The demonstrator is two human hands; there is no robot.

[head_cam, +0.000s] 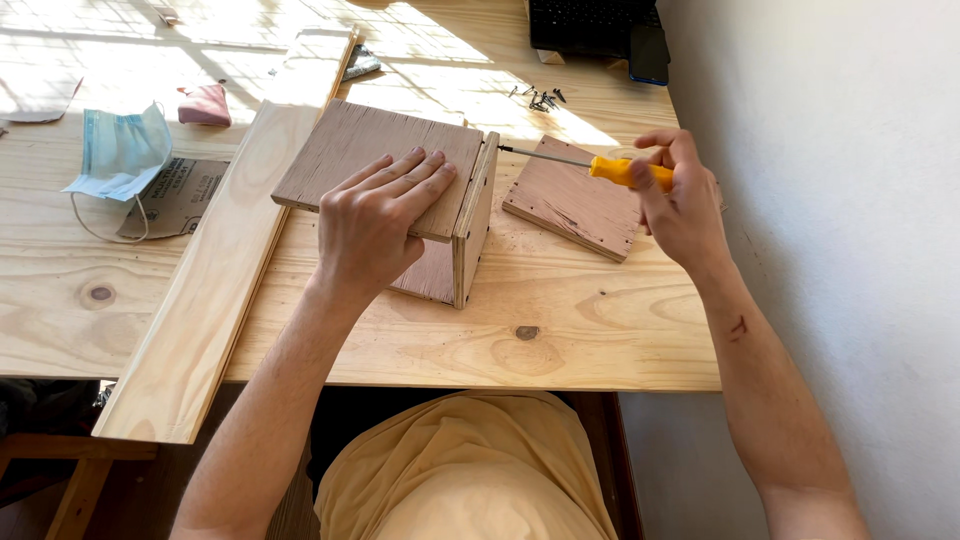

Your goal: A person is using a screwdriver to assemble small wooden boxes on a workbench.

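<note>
The left hand (375, 222) lies flat, fingers spread, on top of the plywood box (400, 190) at the middle of the desk (560, 330). At three o'clock from it, the right hand (680, 200) grips a yellow-handled screwdriver (600, 165), tip against the box's side panel. A loose plywood square (575, 205) lies beneath, screws (538, 98) at twelve o'clock.

Past my left hand (372, 225), far to its left, I see a grey-brown printed sheet (178, 195), flat under a mask. Beyond my right hand (680, 200), a dark phone screen (649, 52) leans at the table's far edge.
</note>
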